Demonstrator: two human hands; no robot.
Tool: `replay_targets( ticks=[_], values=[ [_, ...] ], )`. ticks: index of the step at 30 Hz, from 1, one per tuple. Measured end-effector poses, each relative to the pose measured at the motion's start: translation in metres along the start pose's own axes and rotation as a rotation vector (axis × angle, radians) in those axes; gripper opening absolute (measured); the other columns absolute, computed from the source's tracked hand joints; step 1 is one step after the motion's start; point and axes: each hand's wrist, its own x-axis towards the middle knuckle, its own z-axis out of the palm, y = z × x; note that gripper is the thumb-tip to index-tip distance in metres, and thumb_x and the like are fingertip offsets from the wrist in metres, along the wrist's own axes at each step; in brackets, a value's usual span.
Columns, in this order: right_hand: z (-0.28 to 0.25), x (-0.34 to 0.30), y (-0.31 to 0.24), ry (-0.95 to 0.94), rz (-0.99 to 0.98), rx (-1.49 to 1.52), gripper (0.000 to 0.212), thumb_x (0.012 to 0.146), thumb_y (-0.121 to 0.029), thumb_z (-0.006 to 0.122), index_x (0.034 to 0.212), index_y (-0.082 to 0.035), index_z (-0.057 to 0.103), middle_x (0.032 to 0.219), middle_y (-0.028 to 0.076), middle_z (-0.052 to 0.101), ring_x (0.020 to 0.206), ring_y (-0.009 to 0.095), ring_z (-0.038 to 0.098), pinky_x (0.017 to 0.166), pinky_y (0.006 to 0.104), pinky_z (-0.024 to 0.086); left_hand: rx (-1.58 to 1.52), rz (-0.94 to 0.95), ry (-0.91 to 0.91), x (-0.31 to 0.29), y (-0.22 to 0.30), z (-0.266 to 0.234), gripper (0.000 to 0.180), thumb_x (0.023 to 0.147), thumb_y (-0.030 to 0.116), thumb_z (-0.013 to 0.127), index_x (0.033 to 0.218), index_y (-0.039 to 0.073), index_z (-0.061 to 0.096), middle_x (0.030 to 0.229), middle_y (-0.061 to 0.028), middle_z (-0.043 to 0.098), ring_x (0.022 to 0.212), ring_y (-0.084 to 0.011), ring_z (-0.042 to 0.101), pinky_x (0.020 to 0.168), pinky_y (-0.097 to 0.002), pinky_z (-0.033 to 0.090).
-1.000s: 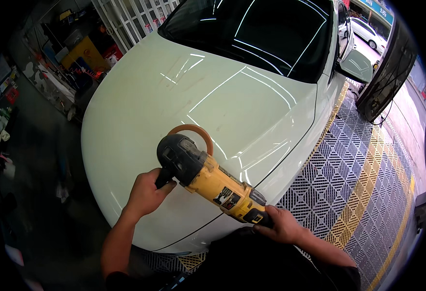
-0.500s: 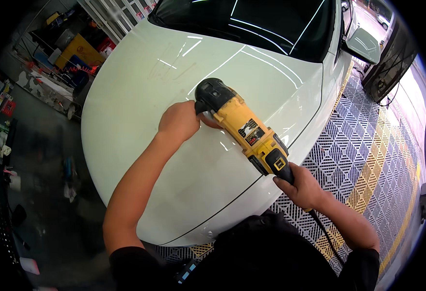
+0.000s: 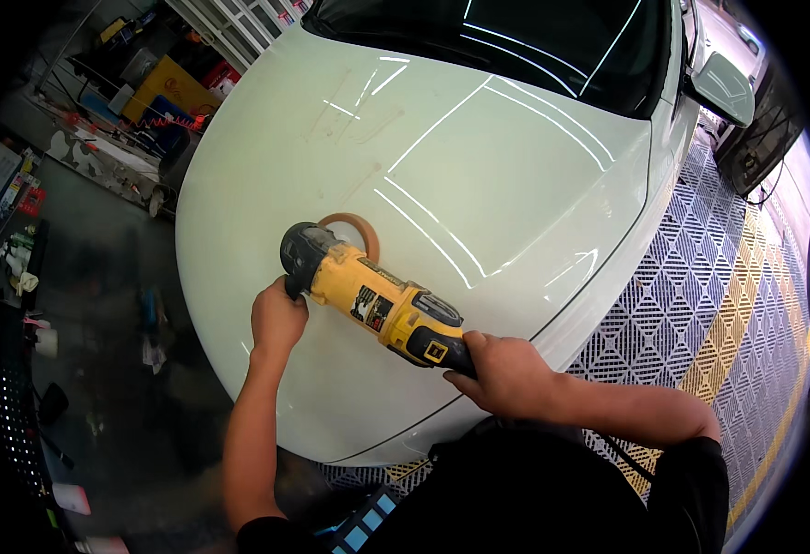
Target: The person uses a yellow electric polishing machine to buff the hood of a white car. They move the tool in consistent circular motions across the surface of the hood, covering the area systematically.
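Observation:
A yellow and black car polisher (image 3: 368,305) lies across the near part of a white car hood (image 3: 479,222). Its brown-orange round pad (image 3: 364,233) shows past the tool's head and rests on the paint. My left hand (image 3: 278,319) is closed round the black side handle at the head end. The rear black grip is wrapped by my right hand (image 3: 506,374), near the hood's front right edge. Brownish smears (image 3: 368,180) mark the hood beyond the pad. Most of the pad's underside is hidden.
Beyond the hood is the dark windshield (image 3: 516,42), with a side mirror (image 3: 721,88) at the right. Patterned grey and yellow floor tiles (image 3: 691,277) run along the car's right. Cluttered shelving with a yellow box (image 3: 167,90) stands at the far left.
The polisher has moved left and toward me, with both hands on it. It has turned flatter across the hood, and more of the pad shows. The view has shifted slightly.

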Motion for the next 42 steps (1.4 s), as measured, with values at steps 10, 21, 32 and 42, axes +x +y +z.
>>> replay_targets(
  ticks=[10, 21, 32, 42],
  values=[
    [-0.090, 0.067, 0.006, 0.065, 0.135, 0.124, 0.048, 0.108, -0.044, 0.073, 0.116, 0.003, 0.071, 0.095, 0.025, 0.078, 0.095, 0.047, 0.077, 0.089, 0.0538, 0.060, 0.118, 0.084, -0.083, 0.149, 0.070, -0.009, 0.021, 0.097, 0.012, 0.069, 0.109, 0.002, 0.083, 0.106, -0.0261, 0.082, 0.102, -0.0490, 0.078, 0.090, -0.0555, 0.063],
    [-0.159, 0.092, 0.031, 0.067, 0.311, 0.140, 0.045, 0.112, -0.040, 0.071, 0.117, 0.005, 0.072, 0.082, 0.013, 0.073, 0.072, 0.024, 0.073, 0.074, 0.0407, 0.060, 0.110, 0.079, -0.146, 0.214, 0.142, 0.001, 0.020, 0.094, 0.012, 0.073, 0.108, 0.004, 0.084, 0.111, -0.0196, 0.084, 0.105, -0.0398, 0.081, 0.092, -0.0479, 0.065],
    [-0.174, 0.058, 0.033, 0.077, 0.422, 0.248, 0.045, 0.113, -0.037, 0.071, 0.122, 0.007, 0.070, 0.080, 0.011, 0.072, 0.066, 0.018, 0.072, 0.066, 0.0358, 0.061, 0.095, 0.118, -0.165, 0.209, 0.190, 0.003, 0.020, 0.096, 0.012, 0.073, 0.110, 0.004, 0.085, 0.111, -0.0202, 0.085, 0.107, -0.0394, 0.081, 0.093, -0.0479, 0.065],
    [-0.117, 0.047, 0.026, -0.008, 0.188, 0.136, 0.043, 0.108, -0.039, 0.074, 0.114, 0.003, 0.074, 0.093, 0.024, 0.078, 0.092, 0.044, 0.077, 0.089, 0.0521, 0.060, 0.089, 0.049, -0.161, 0.130, 0.101, 0.001, 0.024, 0.096, 0.012, 0.068, 0.111, 0.001, 0.083, 0.109, -0.0270, 0.082, 0.104, -0.0494, 0.078, 0.090, -0.0552, 0.063]
  ],
)
